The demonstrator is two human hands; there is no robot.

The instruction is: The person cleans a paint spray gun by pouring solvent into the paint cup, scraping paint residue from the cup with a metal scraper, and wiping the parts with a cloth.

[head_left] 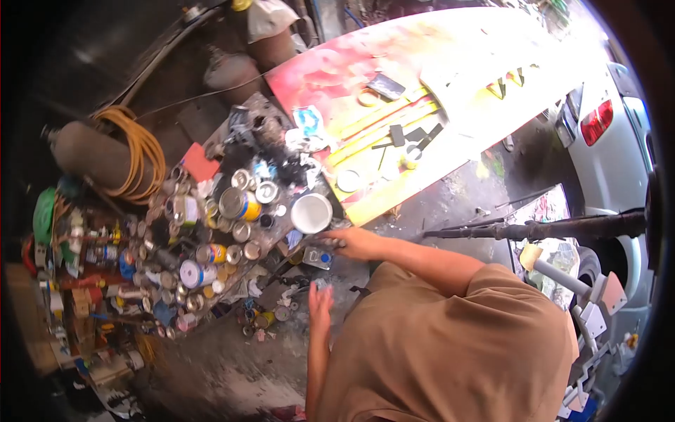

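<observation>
Bends the fingers of the right hand (351, 243) partway closed, just beside the near rim of an open white tub (311, 213); cannot tell, from so small and blurred a view, whether gripping anything. Holds the fingers of the left hand (320, 302) parted and fairly open, tips near a pale clear scrap (321, 284); cannot tell whether touching it. Between both hands, closer to the right, shows a clear container (317, 258) with a blue patch. Past the tub, runs into crowded paint cans, including one with a yellow-and-blue label (252, 207). Farther off, leads to a coiled orange hose (144, 169) around a cylinder (102, 153); opposite, to a red-and-yellow panel (309, 74) bearing a tape roll (361, 98), then a pale car (619, 169).
</observation>
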